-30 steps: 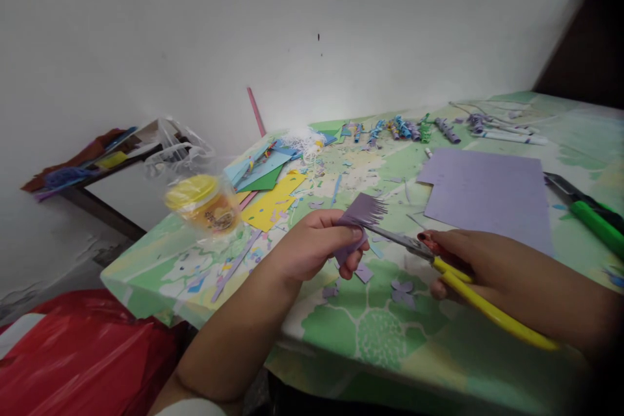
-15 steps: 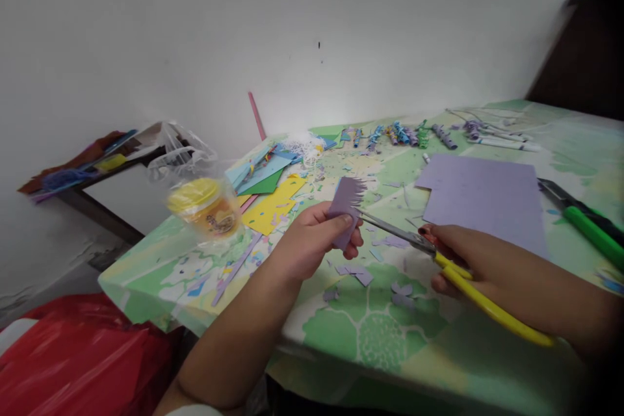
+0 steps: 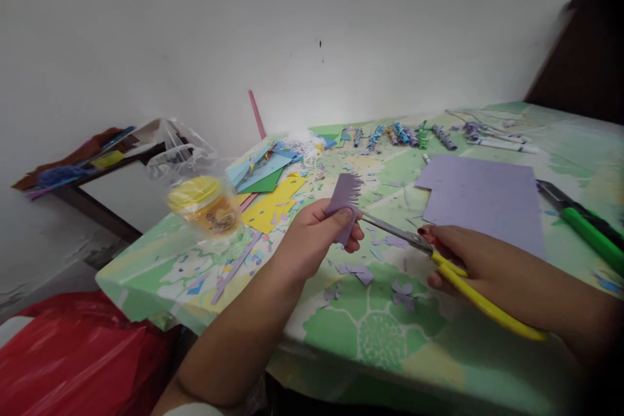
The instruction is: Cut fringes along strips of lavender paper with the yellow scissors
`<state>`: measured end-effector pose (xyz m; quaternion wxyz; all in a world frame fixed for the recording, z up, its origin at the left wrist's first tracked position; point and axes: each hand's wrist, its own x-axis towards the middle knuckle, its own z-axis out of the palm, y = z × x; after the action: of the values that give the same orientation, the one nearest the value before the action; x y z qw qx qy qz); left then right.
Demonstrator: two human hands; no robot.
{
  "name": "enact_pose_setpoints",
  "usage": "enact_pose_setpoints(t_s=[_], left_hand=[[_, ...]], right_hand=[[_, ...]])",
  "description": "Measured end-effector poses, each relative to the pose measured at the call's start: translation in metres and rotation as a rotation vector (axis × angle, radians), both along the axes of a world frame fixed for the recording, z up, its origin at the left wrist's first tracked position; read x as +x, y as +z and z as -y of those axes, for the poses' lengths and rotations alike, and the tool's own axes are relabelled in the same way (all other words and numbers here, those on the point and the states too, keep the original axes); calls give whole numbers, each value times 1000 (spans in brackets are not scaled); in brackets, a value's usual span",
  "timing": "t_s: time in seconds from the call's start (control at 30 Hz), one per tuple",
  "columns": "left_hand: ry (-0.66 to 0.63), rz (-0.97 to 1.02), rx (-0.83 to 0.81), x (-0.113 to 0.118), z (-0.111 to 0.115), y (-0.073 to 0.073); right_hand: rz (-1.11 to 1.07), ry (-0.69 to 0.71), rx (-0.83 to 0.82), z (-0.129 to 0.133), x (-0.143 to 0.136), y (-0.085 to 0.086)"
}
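Observation:
Between the thumb and fingers of my left hand (image 3: pixel 312 234) is a strip of purple paper (image 3: pixel 345 192), its right edge cut into a fringe. My right hand (image 3: pixel 463 257) is closed around the yellow handles of a pair of scissors (image 3: pixel 480 299). The blades point left, and their tips meet the paper's right edge beside my left fingers. How far apart the blades stand, I cannot tell. Small purple paper scraps (image 3: pixel 363 273) lie on the table below my hands. A larger purple sheet (image 3: pixel 487 192), notched at its left, lies beyond my right hand.
Green-handled scissors (image 3: pixel 585 231) lie at the right. Several fringed paper rolls (image 3: pixel 400 133) line the back of the flowered tablecloth (image 3: pixel 380 338). To the left are a yellow-lidded tub (image 3: pixel 205 205) in clear plastic, coloured paper sheets (image 3: pixel 275 205) and white shredded strands (image 3: pixel 305 146). A red bag (image 3: pixel 92 357) sits lower left.
Both hands stay almost in place. The paper strip has turned slightly and the scissors have shifted a little, their tips still at its edge. The view has moved slightly.

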<state>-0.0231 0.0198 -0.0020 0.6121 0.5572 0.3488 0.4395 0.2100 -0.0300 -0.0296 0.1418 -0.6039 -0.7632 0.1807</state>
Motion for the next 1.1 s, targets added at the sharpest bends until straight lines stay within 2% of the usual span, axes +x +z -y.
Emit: enact_pose_setpoints(t_s=[0.17,0.37,0.67,0.93,1.1], left_hand=[[-91,-65,39,-1,2,-2],[-145,-112,14,3,5,-2],[-136,-144,-12,6,6,-3],[-169,-194,-32,3,6,-1],[-194,-151,-45,3,5,-2]], right_hand=[[-38,66,-47,-1,0,0],[-36,71,-84,-1,-2,1],[-75,88,-115,2,-4,6],[32,62,-33,3,-7,6],[29,99,-70,3,-9,7]])
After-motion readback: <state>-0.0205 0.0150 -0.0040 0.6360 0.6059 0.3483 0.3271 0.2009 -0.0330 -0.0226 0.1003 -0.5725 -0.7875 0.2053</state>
